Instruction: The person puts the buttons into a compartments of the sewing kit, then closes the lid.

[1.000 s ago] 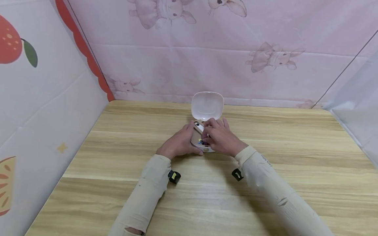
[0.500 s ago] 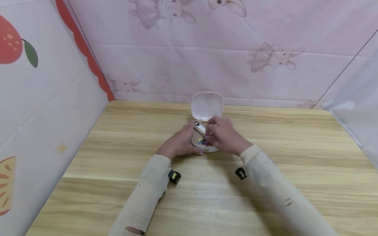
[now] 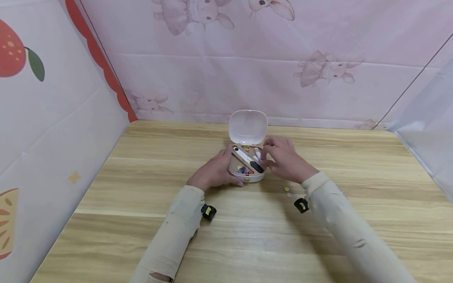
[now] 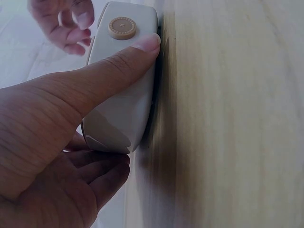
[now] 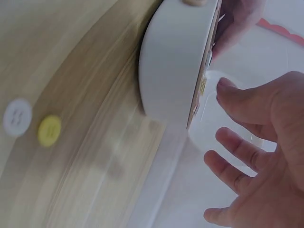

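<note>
A white sewing box [image 3: 255, 179] stands on the table, its white lid [image 3: 248, 127] raised at the back. My left hand [image 3: 216, 169] grips the left side, thumb along the front below a brown button-shaped catch [image 4: 122, 27]. Inside, several coloured buttons [image 3: 243, 170] fill the front left compartment. A long white tool with a black end [image 3: 247, 158] lies diagonally; a gold ring-shaped piece [image 3: 246, 148] sits behind it. Over the box's right edge hovers my right hand [image 3: 284, 159], fingers loosely bent and spread in the right wrist view; nothing shows between them.
A yellow button [image 3: 286, 189] and a white button [image 3: 289, 195] lie on the wooden table [image 3: 240, 236], right of the box. Pink rabbit-print cloth [image 3: 226, 78] hangs behind the table, and a white printed cloth [image 3: 70, 129] is at the left.
My right hand has moved right from above the button compartment to the box's right edge, uncovering the long tool and both loose buttons. My left hand has stayed on the box.
</note>
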Demonstrator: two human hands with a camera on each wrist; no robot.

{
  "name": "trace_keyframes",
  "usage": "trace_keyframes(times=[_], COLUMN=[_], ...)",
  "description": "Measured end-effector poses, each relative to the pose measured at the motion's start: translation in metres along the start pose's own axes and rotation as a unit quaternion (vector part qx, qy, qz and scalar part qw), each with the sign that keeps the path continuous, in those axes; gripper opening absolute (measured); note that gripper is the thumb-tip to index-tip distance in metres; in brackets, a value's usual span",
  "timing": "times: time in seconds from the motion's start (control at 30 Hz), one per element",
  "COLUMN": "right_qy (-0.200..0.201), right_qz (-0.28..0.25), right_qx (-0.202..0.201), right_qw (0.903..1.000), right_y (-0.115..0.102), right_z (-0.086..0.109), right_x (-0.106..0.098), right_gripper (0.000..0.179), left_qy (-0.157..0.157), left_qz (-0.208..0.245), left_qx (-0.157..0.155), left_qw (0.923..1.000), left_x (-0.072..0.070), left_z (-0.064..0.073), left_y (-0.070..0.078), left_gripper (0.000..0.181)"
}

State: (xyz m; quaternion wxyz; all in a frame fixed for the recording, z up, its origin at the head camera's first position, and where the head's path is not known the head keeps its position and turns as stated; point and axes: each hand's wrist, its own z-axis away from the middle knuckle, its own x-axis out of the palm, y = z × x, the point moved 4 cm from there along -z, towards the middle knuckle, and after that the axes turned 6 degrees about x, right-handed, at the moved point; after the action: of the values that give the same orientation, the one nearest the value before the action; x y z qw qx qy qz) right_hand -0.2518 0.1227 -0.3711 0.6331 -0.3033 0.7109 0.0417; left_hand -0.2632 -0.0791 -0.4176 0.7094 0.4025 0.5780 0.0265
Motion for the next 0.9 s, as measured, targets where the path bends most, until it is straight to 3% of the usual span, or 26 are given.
trace_keyframes(times=[0.47,0.9], right_qy=[-0.041,-0.061], right_qz=[0.020,0.040], right_qx=[0.055,0.060], right_qw=[0.9974,0.9955], right_y=[0.025,0.035], right_z=[0.012,0.020], right_x=[-0.001,0.002], right_gripper=[0.007,0.008], left_qy=[-0.002,-0.005], left_qz=[-0.001,0.007], left_qx=[-0.001,-0.007], left_qw=[1.0000,0.9999], left_x=[-0.002,-0.001], left_z=[0.001,-0.001], left_y=[0.003,0.002], left_gripper=[0.130,0.129])
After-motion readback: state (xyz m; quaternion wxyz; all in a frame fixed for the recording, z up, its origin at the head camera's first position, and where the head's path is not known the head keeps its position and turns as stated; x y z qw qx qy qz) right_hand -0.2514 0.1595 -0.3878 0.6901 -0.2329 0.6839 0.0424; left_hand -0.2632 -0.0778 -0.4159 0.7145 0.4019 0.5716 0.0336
